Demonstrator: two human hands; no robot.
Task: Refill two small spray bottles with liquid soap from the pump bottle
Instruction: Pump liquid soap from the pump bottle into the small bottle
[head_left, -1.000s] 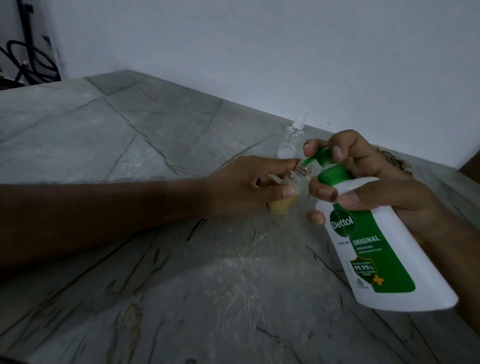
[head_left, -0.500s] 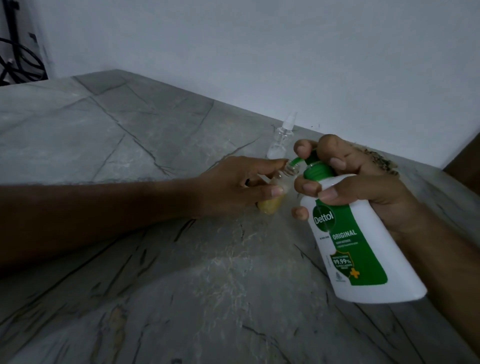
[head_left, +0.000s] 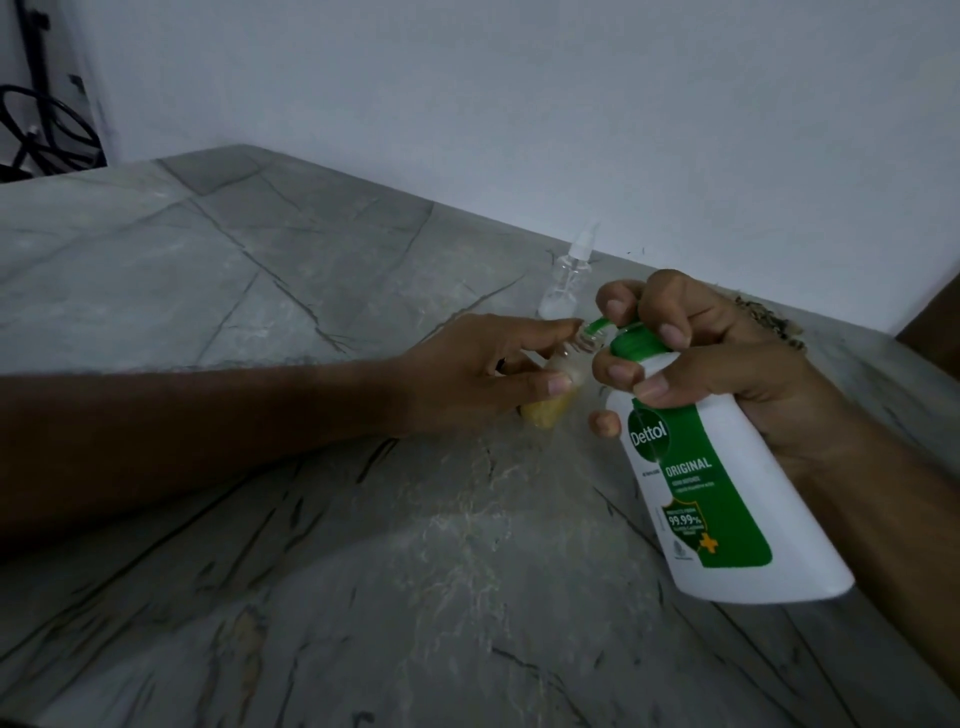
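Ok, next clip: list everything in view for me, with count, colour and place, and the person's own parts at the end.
pump bottle: one, white with green label and green pump, tilted, held above the table at right, spout at the mouth of the small bottle
small bottle: one, clear with yellow liquid in its base, tilted, centre
spray bottle: one, clear with white sprayer top on, standing behind the hands
table: one, grey marbled
wall: one, white, behind
cables: black, top left corner
dark speckled thing: one, behind the right hand, cannot tell what
left hand: one, grip on the small bottle
right hand: one, grip on the pump bottle, fingers over the pump
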